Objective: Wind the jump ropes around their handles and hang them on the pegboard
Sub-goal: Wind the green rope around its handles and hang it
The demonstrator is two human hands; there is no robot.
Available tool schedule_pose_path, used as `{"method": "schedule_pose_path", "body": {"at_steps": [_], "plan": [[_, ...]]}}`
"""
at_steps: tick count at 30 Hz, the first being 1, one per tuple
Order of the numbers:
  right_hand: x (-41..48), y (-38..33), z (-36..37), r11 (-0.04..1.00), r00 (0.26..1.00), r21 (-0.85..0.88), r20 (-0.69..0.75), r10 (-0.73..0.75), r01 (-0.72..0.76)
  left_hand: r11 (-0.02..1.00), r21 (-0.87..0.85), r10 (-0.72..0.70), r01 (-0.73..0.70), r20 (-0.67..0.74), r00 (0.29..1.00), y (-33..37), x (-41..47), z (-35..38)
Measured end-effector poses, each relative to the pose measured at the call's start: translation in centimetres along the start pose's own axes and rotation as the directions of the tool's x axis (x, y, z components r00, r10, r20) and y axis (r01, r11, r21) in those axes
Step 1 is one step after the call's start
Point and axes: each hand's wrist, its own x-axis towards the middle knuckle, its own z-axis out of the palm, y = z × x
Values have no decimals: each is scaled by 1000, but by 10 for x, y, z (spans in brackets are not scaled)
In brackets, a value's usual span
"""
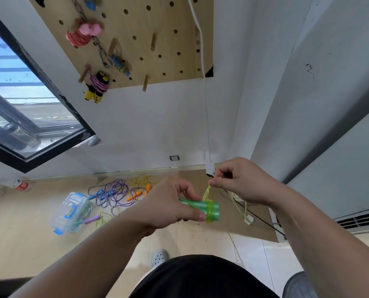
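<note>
My left hand (170,205) grips a pair of green jump rope handles (202,208) held side by side, with yellow-green cord wound around them. My right hand (239,181) pinches a loop of that yellow-green cord (206,193) just above the handles. On the wooden pegboard (168,39) hang three wound ropes: a pink one (82,33), a blue-handled one (120,62) and a purple cord on yellow-black handles (97,84). Loose ropes (119,193) in purple, blue, orange and yellow lie tangled on the floor.
A clear plastic box with blue clips (70,212) lies on the floor with a purple-handled rope (93,219) beside it. A white cable (204,82) hangs down the wall past the pegboard. Bare pegs (153,43) stick out of the board. A window (18,104) is at left.
</note>
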Motion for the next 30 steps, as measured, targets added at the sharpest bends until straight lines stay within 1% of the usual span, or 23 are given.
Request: {"method": "schedule_pose_path", "body": {"at_steps": [2,4,7,9,10,12,14,17,19,22,25,27,30], "plan": [[3,-11,5,996,999,-87,-39,-9,6,993,114,29,-17,-102,994,-7,4,1],[0,-22,16,992,996,-125,-87,-25,14,993,115,42,-19,-204,978,-8,7,0],[-11,-33,31,975,990,-208,-102,-97,74,999,-34,-16,6,-311,950,-5,11,-7],[-17,-34,39,957,983,-261,-99,-156,125,991,-128,-71,31,-321,944,-4,13,-12],[-20,-33,42,958,979,-250,-114,-172,139,982,-183,-106,49,-316,943,-4,13,-13],[-24,-30,46,970,961,-175,-188,-203,170,937,-341,-185,81,-284,941,-3,14,-13],[-27,-25,48,977,933,-83,-293,-210,194,869,-488,-219,84,-225,949,-1,13,-10],[-30,-21,47,985,916,90,-389,-101,147,788,-612,-202,69,-151,968,2,11,-7],[-32,-22,46,975,907,170,-418,-60,142,741,-670,-185,44,-141,973,5,10,-4],[-34,-27,43,925,923,355,-384,8,140,667,-745,-186,0,-166,968,12,10,0],[-34,-25,42,818,951,562,-302,68,121,622,-782,-178,-41,-191,965,15,9,1],[-34,-19,41,760,971,644,-228,78,90,613,-789,-151,-53,-183,972,15,7,1],[-33,-9,38,687,990,725,-126,65,48,595,-803,-83,-44,-115,990,14,2,3]]}}
